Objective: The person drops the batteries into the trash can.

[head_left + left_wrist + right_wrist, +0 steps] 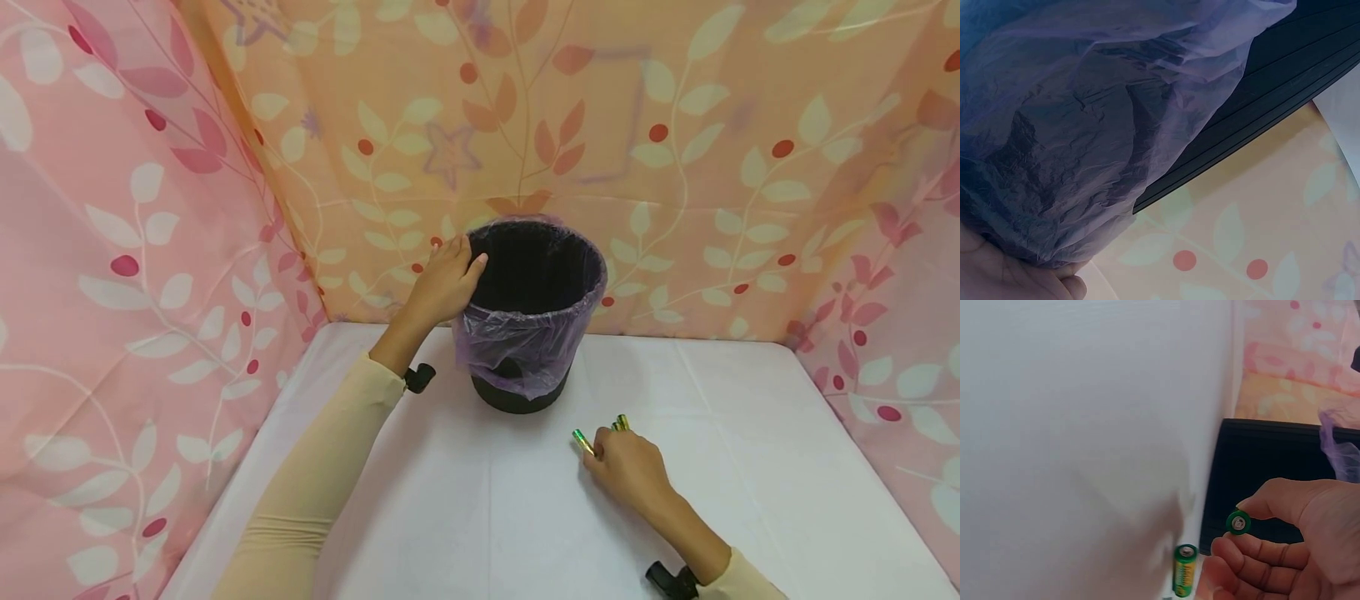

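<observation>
your left grip (pixel 447 282) holds the rim of the black bin (pixel 517 400) on the white worktop (pixel 420 517), its purple bag (pixel 525 350) already fitted, while your right grip (pixel 628 468) pinches a green battery (pixel 1238 522), a second battery (pixel 1184 572) near it, neither yet inside.

The batteries (pixel 1185 572) were green and yellow, the bin (pixel 521 400) black and its see-through liner (pixel 551 343) purple. The back cloth (pixel 390 83) was orange with pale leaves and red dots, the side cloth (pixel 60 208) pink, the tabletop (pixel 450 508) white, the sleeves (pixel 315 475) cream.
</observation>
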A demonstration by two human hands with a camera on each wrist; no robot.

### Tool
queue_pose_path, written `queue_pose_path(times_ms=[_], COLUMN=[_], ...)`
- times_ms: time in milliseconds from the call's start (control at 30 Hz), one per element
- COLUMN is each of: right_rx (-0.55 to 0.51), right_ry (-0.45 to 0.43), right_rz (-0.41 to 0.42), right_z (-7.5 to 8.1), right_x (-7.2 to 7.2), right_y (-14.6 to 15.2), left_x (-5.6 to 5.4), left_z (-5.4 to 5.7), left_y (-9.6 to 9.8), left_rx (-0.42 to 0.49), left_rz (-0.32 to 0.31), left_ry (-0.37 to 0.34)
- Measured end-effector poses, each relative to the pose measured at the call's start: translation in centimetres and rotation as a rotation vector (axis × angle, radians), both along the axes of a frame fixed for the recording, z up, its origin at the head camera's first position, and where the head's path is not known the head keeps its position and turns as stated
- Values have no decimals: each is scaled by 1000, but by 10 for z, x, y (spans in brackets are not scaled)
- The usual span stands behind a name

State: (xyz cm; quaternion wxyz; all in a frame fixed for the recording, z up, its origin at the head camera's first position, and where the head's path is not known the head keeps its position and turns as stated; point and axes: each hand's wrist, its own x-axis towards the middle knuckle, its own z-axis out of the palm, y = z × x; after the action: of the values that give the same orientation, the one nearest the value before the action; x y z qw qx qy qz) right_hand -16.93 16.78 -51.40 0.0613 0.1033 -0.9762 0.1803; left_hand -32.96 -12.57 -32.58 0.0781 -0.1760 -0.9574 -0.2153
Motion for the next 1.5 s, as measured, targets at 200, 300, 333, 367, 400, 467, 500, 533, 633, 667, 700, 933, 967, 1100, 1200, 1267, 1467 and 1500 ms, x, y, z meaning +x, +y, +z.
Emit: queue_pose_path(times_ms=[200, 300, 333, 367, 400, 467, 500, 533, 633, 667, 700, 933, 967, 1100, 1200, 1267, 1467, 1500], right_rx=[-34, -63, -76, -88, -100, -120, -126, -132, -141, -145, -145, -143, -145, -154, -157, -160, -171, -169], right_ry=[5, 20, 20, 20, 18, 7, 0, -5, -11, -8, -2, 52, 54, 64, 73, 80, 94, 98], right_rz=[1, 16, 23, 30, 34, 41, 43, 44, 54, 61, 67, 85, 86, 96, 101, 106, 143, 149], right_z=[12, 18, 20, 23, 26, 32, 35, 38, 48, 51, 55, 78, 81, 92, 99, 102, 108, 110], right_x=[-3, -4, -5, -5, -5, -4, -4, -3, -2, -2, -2, -2, -2, 0, 1, 1, 1, 2], right_y=[4, 6, 6, 7, 7, 8, 8, 8, 8, 9, 9, 9, 9, 10, 11, 12, 12, 12], left_x=[-1, -1, -1, -1, -1, -1, -1, -1, -1, -1, 0, 0, 0, 0, 0, 0, 0, 1], left_z=[0, 0, 0, 0, 0, -1, -1, -1, -2, -2, -2, -1, 0, 0, 0, 0, 1, 1], left_y=[-1, -1, -1, -1, -1, 0, 0, 0, 0, 0, 0, 0, 0, 0, 0, 0, 0, 0], left_rx=[-7, -7, -7, -6, -6, -8, -8, -7, -5, -3, -2, -9, -11, -10, -5, -3, -8, -8], left_rz=[-3, -3, -2, -1, -1, -1, -2, -2, -4, -5, -5, -6, -6, -5, -7, -8, -4, -4], left_ry=[2, 5, 5, 5, 7, 7, 8, 9, 11, 12, 13, 7, 8, 8, 8, 9, -1, -4])
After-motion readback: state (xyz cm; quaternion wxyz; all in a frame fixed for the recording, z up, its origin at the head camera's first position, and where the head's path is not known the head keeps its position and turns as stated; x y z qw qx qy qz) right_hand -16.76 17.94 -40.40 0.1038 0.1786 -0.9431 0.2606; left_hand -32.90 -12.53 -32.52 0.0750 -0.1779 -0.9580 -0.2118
